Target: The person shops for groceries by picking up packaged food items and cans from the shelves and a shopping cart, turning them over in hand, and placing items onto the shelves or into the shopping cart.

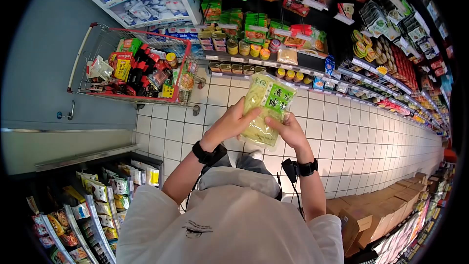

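White T-shirt (pixel 229 215) at six o'clock, closest to camera. Clear pale-green pack (pixel 266 110) just off centre toward one o'clock, label (pixel 278 99) facing up, held above tiled floor (pixel 322 132). Left hand (pixel 237 120) grasps its eight-o'clock edge, right hand (pixel 292 132) its four-o'clock edge; both thumbs press on the front, other fingers mostly behind, curl can't tell. Step in hand: looks like two-handed holding, label readable. Next move, as a judgement, calls for a firm grip under the pack; seems soft, may sag. Loaded cart (pixel 183 71) at ten o'clock, well apart from pack. Stocked shelf (pixel 234 59) at twelve, cartons (pixel 391 205) at four.
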A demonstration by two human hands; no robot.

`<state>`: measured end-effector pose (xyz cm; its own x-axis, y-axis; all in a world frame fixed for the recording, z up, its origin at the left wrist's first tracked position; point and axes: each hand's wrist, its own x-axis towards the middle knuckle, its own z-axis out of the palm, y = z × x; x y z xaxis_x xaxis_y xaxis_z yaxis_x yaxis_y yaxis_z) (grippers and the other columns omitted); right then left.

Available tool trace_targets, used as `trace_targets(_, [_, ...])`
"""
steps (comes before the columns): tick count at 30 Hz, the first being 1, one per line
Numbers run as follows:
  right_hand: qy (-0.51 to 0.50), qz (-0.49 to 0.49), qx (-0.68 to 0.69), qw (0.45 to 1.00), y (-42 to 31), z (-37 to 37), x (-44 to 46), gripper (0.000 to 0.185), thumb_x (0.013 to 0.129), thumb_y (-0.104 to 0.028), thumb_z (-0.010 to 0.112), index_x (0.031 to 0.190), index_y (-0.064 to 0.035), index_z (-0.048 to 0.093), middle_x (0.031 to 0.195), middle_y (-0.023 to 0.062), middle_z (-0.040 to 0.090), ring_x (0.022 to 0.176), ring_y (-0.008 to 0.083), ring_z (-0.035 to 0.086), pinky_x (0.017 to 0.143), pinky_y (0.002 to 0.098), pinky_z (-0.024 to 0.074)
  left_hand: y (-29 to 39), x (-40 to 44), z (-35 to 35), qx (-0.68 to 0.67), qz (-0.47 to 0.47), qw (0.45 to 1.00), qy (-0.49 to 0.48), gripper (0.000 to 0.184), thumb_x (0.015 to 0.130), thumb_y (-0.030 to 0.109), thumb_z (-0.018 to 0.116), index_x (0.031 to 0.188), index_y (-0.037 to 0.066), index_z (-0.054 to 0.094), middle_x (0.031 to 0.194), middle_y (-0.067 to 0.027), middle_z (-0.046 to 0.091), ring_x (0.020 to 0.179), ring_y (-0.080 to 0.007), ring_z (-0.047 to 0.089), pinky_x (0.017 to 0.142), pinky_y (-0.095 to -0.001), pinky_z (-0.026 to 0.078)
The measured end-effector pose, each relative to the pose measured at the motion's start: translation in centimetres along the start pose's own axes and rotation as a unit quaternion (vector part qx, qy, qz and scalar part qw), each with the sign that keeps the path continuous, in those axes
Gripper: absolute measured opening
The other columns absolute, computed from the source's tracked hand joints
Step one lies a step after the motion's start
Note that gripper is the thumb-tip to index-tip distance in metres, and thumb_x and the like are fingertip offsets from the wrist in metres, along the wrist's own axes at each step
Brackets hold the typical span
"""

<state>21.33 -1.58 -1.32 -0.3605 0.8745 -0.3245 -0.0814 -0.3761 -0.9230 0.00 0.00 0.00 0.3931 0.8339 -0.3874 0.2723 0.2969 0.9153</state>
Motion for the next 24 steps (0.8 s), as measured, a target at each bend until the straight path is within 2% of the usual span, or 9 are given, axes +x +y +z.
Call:
trace_targets(2, [0.006, 0.010, -0.002, 1.000, 0.6, -3.1, -0.6, 0.023, 0.091, -0.010, 0.067, 0.113, -0.0033, 0.066, 0.100, 0.0025, 0.070, 0.086, 0.0072, 0.062, 0.076, 0.0240, 0.0502, -2.1, 2.8, 2.5, -0.027, 0.073, 0.997, 0.029, 0.042, 0.100, 0.033, 0.054, 0.127, 0.002, 0.045, 0.097, -0.0133, 0.064, 0.090, -0.0110, 0.061, 0.077, -0.0271, 0.051])
trace_targets(3, [0.005, 0.012, 0.002, 1.000, 0.6, -4.6, -0.8, 0.023, 0.091, -0.010, 0.067, 0.113, -0.0033, 0.066, 0.100, 0.0025, 0.070, 0.086, 0.0072, 0.062, 0.076, 0.0240, 0.0502, -2.1, 3.9, 3.3, -0.024, 0.069, 0.997, 0.029, 0.042, 0.100, 0.033, 0.054, 0.127, 0.002, 0.045, 0.097, -0.0133, 0.064, 0.090, -0.0110, 0.061, 0.077, -0.0271, 0.051])
trace_targets(6, [0.005, 0.011, -0.079, 0.997, 0.2, -9.5, -0.6, 0.020, 0.092, -0.012, 0.065, 0.108, 0.0009, 0.067, 0.090, 0.0034, 0.070, 0.077, 0.0063, 0.060, 0.068, 0.0248, 0.0494, -0.9, 7.5, 4.8, -0.038, 0.048, 0.998, -0.011, 0.038, 0.099, 0.025, 0.056, 0.127, 0.001, 0.044, 0.099, -0.0124, 0.065, 0.092, -0.0112, 0.061, 0.078, -0.0272, 0.051])
trace_targets(8, [0.008, 0.070, -0.173, 0.982, -0.5, -12.7, 0.2, 0.019, 0.091, -0.012, 0.066, 0.104, 0.0017, 0.068, 0.086, 0.0046, 0.070, 0.074, 0.0062, 0.059, 0.067, 0.0254, 0.0487, 1.7, 9.9, 5.3, -0.135, 0.059, 0.985, -0.084, 0.038, 0.100, 0.016, 0.054, 0.132, 0.001, 0.041, 0.109, -0.0081, 0.062, 0.094, -0.0114, 0.062, 0.073, -0.0278, 0.053])
trace_targets(13, [0.059, 0.071, -0.151, 0.984, -2.2, -19.4, 3.0, 0.020, 0.092, -0.013, 0.065, 0.106, 0.0012, 0.068, 0.089, 0.0054, 0.070, 0.078, 0.0074, 0.060, 0.070, 0.0257, 0.0493, 1.4, 20.0, 7.0, -0.149, 0.053, 0.978, -0.136, 0.036, 0.095, 0.013, 0.061, 0.125, 0.000, 0.046, 0.102, -0.0107, 0.065, 0.092, -0.0129, 0.062, 0.077, -0.0288, 0.052])
trace_targets(16, [0.080, 0.103, -0.064, 0.989, -3.0, -23.5, 4.6, 0.027, 0.096, -0.017, 0.062, 0.117, 0.0003, 0.062, 0.102, 0.0034, 0.069, 0.088, 0.0081, 0.060, 0.079, 0.0261, 0.0493, 2.9, 25.0, 8.8, -0.132, 0.074, 0.976, -0.158, 0.035, 0.093, 0.012, 0.062, 0.123, 0.000, 0.048, 0.101, -0.0105, 0.066, 0.091, -0.0130, 0.063, 0.076, -0.0289, 0.052])
trace_targets(19, [0.095, 0.101, -0.033, 0.990, -3.5, -27.0, 6.4, 0.029, 0.098, -0.017, 0.059, 0.120, 0.0010, 0.059, 0.102, 0.0048, 0.068, 0.087, 0.0089, 0.060, 0.076, 0.0260, 0.0497, 5.5, 28.2, 9.1, -0.098, 0.072, 0.978, -0.171, 0.034, 0.092, 0.011, 0.064, 0.121, 0.001, 0.050, 0.098, -0.0102, 0.066, 0.090, -0.0129, 0.062, 0.077, -0.0296, 0.052])
trace_targets(22, [0.106, 0.118, -0.052, 0.986, -3.6, -29.5, 7.9, 0.030, 0.099, -0.020, 0.057, 0.121, 0.0009, 0.057, 0.102, 0.0041, 0.068, 0.088, 0.0092, 0.059, 0.078, 0.0261, 0.0491, 6.1, 31.2, 10.3, -0.106, 0.084, 0.977, -0.164, 0.029, 0.093, 0.012, 0.063, 0.117, 0.000, 0.052, 0.095, -0.0090, 0.066, 0.086, -0.0109, 0.062, 0.071, -0.0282, 0.052])
trace_targets(24, [0.091, 0.115, -0.039, 0.988, -4.2, -31.4, 9.3, 0.031, 0.100, -0.022, 0.054, 0.121, 0.0010, 0.058, 0.101, 0.0038, 0.067, 0.088, 0.0092, 0.058, 0.078, 0.0257, 0.0487, 6.5, 33.2, 10.6, -0.098, 0.025, 0.984, -0.145, 0.027, 0.093, 0.015, 0.063, 0.113, -0.001, 0.053, 0.086, -0.0066, 0.065, 0.075, -0.0080, 0.062, 0.060, -0.0261, 0.052])
